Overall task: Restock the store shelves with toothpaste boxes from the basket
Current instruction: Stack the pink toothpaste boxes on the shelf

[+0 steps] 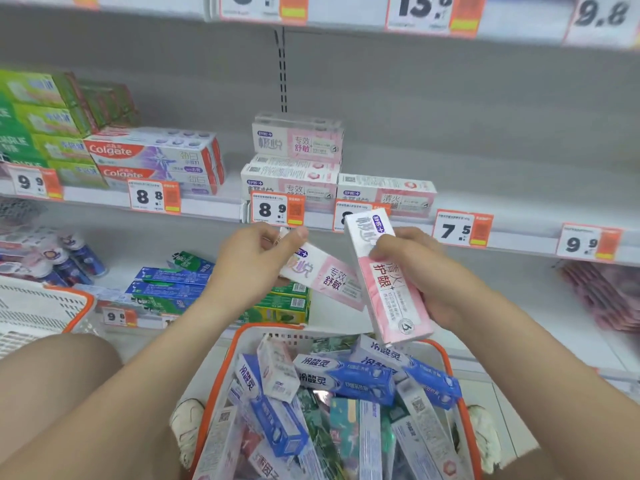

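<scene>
Grey metal store shelf (512,199), orange price tags along the edge. Left hand (249,261): fingers pinch the end of a pink-and-white toothpaste box (322,277). Right hand (426,275): fingers wrapped round a second pink box (391,299), held upright. Both are above the white orange-rimmed basket (266,326). Suggest matching prints: left box onto the stacked pink pile (294,168), right onto the single pink box (386,194), label out, flush with the edge.
</scene>
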